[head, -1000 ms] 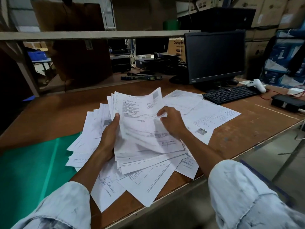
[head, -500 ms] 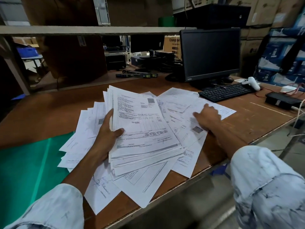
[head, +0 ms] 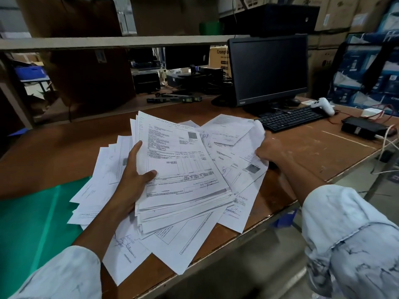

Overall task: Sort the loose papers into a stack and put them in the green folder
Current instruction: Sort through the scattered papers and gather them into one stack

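Left hand (head: 133,180) grips stack (head: 179,169) — thumb on top. Right hand (head: 269,151) pinches loose sheet (head: 248,145); lift clear, square edges.

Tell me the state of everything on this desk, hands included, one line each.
Left hand, holds the paper stack, thumb on top.
Paper stack, gathered, edges not squared.
Right hand, grips the edge of the loose papers.
Loose papers, fanned out over the desk.
Green folder, lying flat, corner under loose papers.
Monitor, screen dark.
White game controller, lying at the keyboard's right end.
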Demonstrator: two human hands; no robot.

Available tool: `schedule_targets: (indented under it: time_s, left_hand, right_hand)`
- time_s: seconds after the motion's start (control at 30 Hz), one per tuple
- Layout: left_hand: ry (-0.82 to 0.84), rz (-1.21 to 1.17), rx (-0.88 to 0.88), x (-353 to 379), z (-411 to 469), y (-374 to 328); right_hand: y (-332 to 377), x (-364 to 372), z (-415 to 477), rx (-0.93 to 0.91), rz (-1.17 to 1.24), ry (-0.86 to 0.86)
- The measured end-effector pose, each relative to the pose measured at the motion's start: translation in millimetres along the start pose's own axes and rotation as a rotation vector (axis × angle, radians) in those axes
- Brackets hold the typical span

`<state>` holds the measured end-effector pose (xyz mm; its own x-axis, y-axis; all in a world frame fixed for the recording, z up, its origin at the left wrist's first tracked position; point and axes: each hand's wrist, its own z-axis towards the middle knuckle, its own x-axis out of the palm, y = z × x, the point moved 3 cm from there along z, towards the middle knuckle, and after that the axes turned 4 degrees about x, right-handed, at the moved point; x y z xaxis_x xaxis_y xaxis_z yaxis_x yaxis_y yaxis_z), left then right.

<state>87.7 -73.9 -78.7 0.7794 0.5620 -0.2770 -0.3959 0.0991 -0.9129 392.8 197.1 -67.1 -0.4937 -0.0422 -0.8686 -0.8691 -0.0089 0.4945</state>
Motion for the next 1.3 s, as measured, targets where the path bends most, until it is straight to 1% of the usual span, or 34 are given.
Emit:
schedule_targets:
  time_s: [0.07,0.17,0.27,0.4,0.43,0.5,0.57,0.6,0.7,0.73,0.77,0.8,0.87,0.9,0.93,1.0,1.03,1.13,1.2,1.27,1.3]
  left_hand:
    - [-0.004,0.016,-0.001,-0.5,0.1,0.4]
    - [-0.006,0.022,0.003,-0.7,0.4,-0.2]
    - [0.002,-0.006,0.006,0.2,-1.7,-2.2]
    - [0.026,-0.071,-0.037,0.8,-5.0,-1.8]
    - [0.030,-0.079,-0.041,0.2,-4.7,-0.4]
    - [0.039,-0.096,-0.042,-1.1,-3.0,3.7]
    - [0.046,-0.099,-0.044,-2.5,-1.7,6.5]
    - [0.046,-0.097,-0.041,-2.8,-1.6,6.4]
    - [0.053,-0.107,-0.030,-3.0,-1.5,6.6]
    - [0.056,-0.110,-0.020,-2.9,-0.9,7.2]
    - [0.059,-0.097,-0.005,-2.6,-0.7,6.7]
    - [0.057,-0.074,0.012,-2.8,-0.5,6.7]
    - [0.055,-0.045,0.023,-3.3,-0.2,6.4]
    - [0.055,-0.058,0.009,-3.6,-0.2,6.3]
    - [0.060,-0.089,-0.005,-3.3,-0.2,7.0]
    - [0.048,-0.108,-0.022,-3.0,-0.1,7.2]
    - [0.025,-0.095,-0.030,-2.9,-0.9,5.4]
    - [-0.052,-0.148,-0.067,-0.3,-5.1,-3.6]
    - [-0.090,-0.227,-0.156,1.7,-8.3,-9.6]
    - [-0.080,-0.296,-0.234,2.4,-9.6,-9.7]
    - [-0.063,-0.307,-0.234,2.2,-9.0,-8.2]
  right_hand:
    - [12.3,-5.5,-19.7,-0.105,0.079,-0.062]
    - [22.5,-19.4,-39.0,-0.150,0.251,-0.173]
    - [28.2,-28.6,-32.2,-0.261,0.326,-0.276]
    - [45.8,-56.1,-45.1,-0.281,0.459,-0.393]
    - [54.0,-65.8,-50.8,-0.317,0.471,-0.400]
    - [70.8,-84.6,-62.3,-0.400,0.553,-0.371]
    - [83.9,-99.7,-73.6,-0.475,0.732,-0.290]
    - [89.0,-104.8,-80.3,-0.505,0.867,-0.214]
    - [99.0,-107.2,-97.7,-0.576,1.299,0.105]
    - [98.8,-101.9,-96.6,-0.561,1.364,0.165]
    - [97.8,-94.1,-94.5,-0.528,1.365,0.202]
    - [96.4,-82.6,-90.4,-0.504,1.264,0.198]
    - [94.8,-52.3,-88.5,-0.483,0.865,0.146]
    - [92.7,-35.2,-88.9,-0.457,0.741,0.141]
    - [91.1,-19.5,-91.1,-0.419,0.711,0.163]
    - [91.0,4.9,-96.0,-0.348,0.794,0.217]
    - [92.0,14.8,-94.4,-0.334,0.812,0.205]
    - [102.6,32.3,-96.6,-0.330,0.687,0.133]
    - [111.0,43.9,-99.4,-0.345,0.598,0.124]
    - [119.5,51.9,-104.4,-0.374,0.533,0.126]
    - [123.5,54.8,-106.5,-0.388,0.502,0.127]
